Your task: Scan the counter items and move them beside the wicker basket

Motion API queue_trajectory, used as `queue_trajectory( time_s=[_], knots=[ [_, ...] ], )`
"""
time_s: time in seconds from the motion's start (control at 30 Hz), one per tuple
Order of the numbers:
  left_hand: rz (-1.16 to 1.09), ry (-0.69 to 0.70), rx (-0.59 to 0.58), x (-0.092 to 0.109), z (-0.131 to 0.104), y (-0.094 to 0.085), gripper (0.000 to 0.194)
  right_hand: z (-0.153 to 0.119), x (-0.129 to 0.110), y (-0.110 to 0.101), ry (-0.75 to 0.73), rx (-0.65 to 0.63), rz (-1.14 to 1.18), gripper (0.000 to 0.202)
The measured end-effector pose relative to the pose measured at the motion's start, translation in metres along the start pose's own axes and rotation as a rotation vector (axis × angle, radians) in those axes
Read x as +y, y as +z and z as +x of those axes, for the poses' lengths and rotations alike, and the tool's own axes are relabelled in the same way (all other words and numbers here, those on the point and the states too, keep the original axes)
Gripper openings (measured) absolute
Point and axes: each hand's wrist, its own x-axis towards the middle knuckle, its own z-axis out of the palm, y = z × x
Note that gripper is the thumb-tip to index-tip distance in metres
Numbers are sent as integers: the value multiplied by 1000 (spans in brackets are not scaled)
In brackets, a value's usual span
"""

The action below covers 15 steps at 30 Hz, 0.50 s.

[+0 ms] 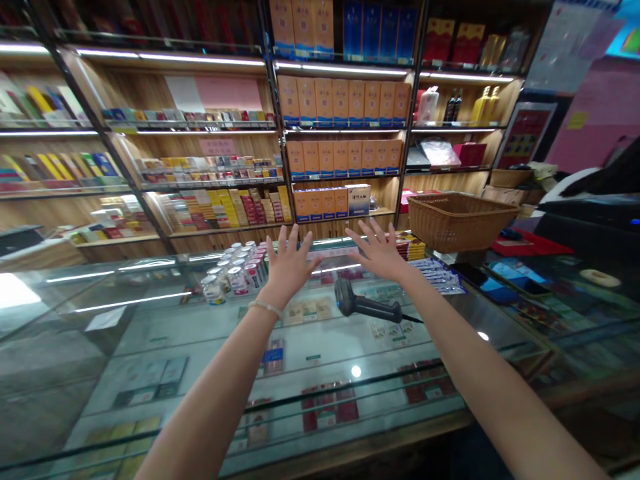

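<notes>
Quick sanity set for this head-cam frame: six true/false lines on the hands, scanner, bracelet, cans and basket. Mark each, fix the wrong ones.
1. The left hand is open and empty. True.
2. The right hand is clenched in a fist. False: it is open, nothing in it.
3. The scanner lies on the glass counter. True.
4. The bracelet is on the right wrist. False: it is on the left wrist.
5. The cans stand right of the scanner in the picture. False: they stand left of it.
6. The wicker basket is right of the right hand in the picture. True.
</notes>
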Motion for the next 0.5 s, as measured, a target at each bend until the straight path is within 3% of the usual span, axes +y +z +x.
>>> queue_trajectory(
  time_s=[0.27,0.5],
  knots=[
    [47,-100,21,-41,-20,11,66,18,-40,20,-64,2,67,62],
    [38,-136,18,-58,-31,30,66,29,-51,30,-80,-53,97,62]
  ],
)
